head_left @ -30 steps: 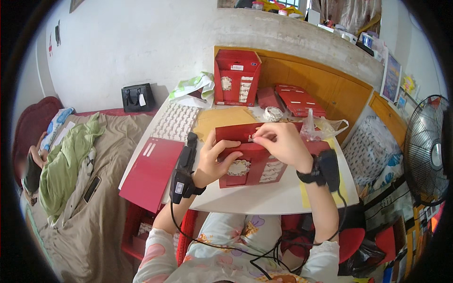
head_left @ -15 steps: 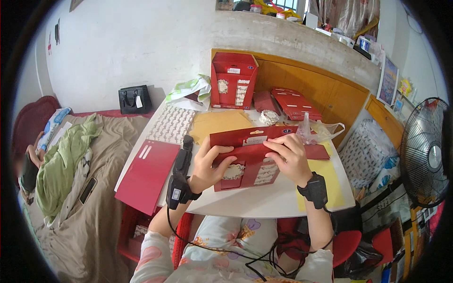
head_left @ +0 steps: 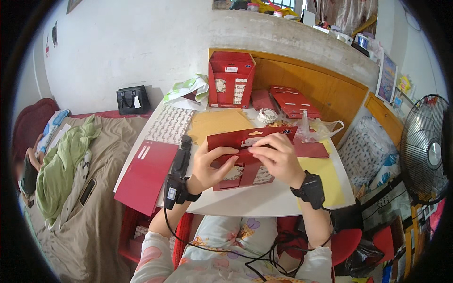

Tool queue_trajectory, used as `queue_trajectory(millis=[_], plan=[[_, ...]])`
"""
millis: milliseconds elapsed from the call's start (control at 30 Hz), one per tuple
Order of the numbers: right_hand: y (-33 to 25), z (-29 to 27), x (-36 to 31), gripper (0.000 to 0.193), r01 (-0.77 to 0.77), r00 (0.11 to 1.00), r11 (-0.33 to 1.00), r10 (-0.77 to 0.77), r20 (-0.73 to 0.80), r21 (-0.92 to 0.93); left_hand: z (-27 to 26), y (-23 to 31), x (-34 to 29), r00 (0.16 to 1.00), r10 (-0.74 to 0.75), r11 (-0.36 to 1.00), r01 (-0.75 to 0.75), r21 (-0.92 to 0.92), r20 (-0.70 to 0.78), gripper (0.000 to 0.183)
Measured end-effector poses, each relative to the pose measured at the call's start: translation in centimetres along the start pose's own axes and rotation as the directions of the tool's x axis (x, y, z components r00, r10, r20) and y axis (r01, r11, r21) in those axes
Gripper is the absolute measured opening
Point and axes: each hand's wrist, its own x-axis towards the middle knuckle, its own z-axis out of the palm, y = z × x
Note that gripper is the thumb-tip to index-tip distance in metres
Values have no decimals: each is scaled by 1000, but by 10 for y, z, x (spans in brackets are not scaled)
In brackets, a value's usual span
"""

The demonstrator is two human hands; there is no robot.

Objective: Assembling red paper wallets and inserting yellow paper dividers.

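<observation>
A red flat cardboard package (head_left: 247,175) stands on its lower edge on the white table in front of me. It has a hang hole in its top flap and white patterned contents showing on its front. My left hand (head_left: 207,166) grips it at the upper left, thumb in front and fingers along the fold below the flap. With thumb and fingers together, my right hand (head_left: 279,158) pinches the same fold near the middle. Its fingers hide part of the flap's pale label. The two hands' fingertips are close but apart.
Flat red card sheets (head_left: 146,174) and patterned label sheets (head_left: 165,123) lie left. Behind are tan sheets (head_left: 219,121), a patterned roll (head_left: 267,115), an upright red box of packages (head_left: 231,87) and stacked red packages (head_left: 298,104). A clear plastic bag (head_left: 325,128) and yellow paper (head_left: 325,181) lie right.
My right hand has slid left along the fold toward my left hand. My left hand has shifted only slightly, and the package stays upright in about the same place.
</observation>
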Motion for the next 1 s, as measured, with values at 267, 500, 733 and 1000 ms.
queue_trajectory(millis=[267,500,733,1000], plan=[[6,-5,-4,12,-3,1000,997,1,-21,-82,2,-1,-1,999,-32,996,30,-80,-16,16],[29,-32,-36,21,-169,982,972,150,-119,-166,-3,-3,-6,989,-145,977,145,-157,10,14],[34,-36,-40,15,-274,944,961,259,-202,-49,-14,-12,-20,988,-152,961,141,-239,-30,9],[42,-32,-54,9,-459,881,857,474,-7,235,-11,-13,-22,981,-192,959,182,-217,-25,9]])
